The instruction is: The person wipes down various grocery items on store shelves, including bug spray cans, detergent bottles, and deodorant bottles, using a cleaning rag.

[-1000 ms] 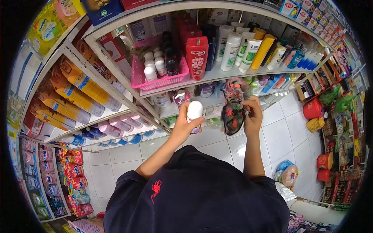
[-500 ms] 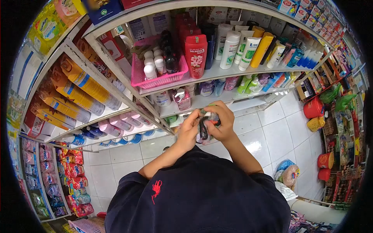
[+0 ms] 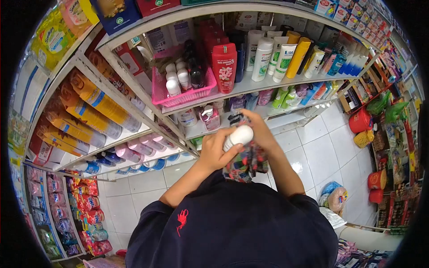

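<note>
My left hand (image 3: 215,151) is closed around a white roll-on bottle (image 3: 240,136) with a rounded cap, in front of my chest. Just to the right and behind it, my right hand (image 3: 259,129) grips the top of a crumpled, multicoloured cloth (image 3: 246,161), which hangs down below the bottle. On the shelf beyond, a pink basket (image 3: 185,96) holds several white-capped roll-ons and dark bottles. A red shampoo bottle (image 3: 224,69) stands upright to the right of this basket.
White shelves (image 3: 250,85) curve ahead with tubes, bottles and a pink pump bottle (image 3: 209,118). Yellow spray cans (image 3: 96,100) line the left shelf. Tiled floor (image 3: 313,143) lies beyond my hands; a plastic bag with goods (image 3: 336,199) rests on it at right.
The cloth, bunched between both hands before, now hangs from my right hand. The white bottle has come into clear view in my left hand. The camera view has shifted slightly.
</note>
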`<state>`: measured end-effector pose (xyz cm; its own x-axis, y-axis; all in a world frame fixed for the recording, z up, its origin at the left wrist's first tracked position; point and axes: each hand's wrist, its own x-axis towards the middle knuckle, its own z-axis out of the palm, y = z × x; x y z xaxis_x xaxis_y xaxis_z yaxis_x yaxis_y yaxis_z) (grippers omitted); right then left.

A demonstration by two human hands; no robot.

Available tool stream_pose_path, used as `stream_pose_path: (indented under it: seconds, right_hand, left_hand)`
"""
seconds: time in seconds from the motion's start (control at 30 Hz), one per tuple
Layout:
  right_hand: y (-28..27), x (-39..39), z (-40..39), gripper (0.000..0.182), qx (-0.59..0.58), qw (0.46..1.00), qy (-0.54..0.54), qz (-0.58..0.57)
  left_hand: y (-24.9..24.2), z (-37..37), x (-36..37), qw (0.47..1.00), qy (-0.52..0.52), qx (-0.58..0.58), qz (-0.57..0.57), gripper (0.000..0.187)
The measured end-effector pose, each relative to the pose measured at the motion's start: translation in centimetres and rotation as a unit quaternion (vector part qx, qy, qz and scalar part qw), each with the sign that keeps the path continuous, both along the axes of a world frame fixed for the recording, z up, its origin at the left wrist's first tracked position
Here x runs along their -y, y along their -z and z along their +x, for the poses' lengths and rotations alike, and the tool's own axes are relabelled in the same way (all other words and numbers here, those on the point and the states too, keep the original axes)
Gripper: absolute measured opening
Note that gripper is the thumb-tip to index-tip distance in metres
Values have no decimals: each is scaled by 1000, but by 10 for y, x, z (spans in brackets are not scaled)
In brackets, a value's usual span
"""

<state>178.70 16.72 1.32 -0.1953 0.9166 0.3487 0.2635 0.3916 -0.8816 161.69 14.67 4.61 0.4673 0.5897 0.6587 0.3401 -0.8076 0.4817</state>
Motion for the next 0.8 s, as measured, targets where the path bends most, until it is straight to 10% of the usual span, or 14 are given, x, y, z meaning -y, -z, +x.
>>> stream_pose_path:
  seconds: [0.07,0.1,0.2,0.4,0.5,0.6,0.8]
  right_hand:
    - [11,2,-23,36,-156,976,98,-111]
    - [18,4,-30,34,-419,893,112,-120]
    - [-8,16,-62,38,-421,902,-35,91]
    - [-21,28,-61,55,-329,944,-5,-6]
    - [-24,27,-54,48,-281,959,31,31]
    - [-13,22,-49,46,-207,975,57,52]
    - [-8,19,-49,31,-342,935,64,-64]
  left_hand:
    - [7,12,-1,960,16,257,-107,41]
    - [4,14,1,944,23,279,-177,49]
    - [3,25,-3,961,-87,242,-100,52]
    - [9,20,-16,979,-130,150,-48,65]
    - [12,19,-18,916,50,294,-268,61]
    - [7,0,-29,947,73,186,-251,52]
    - [4,-7,-24,935,73,243,-248,53]
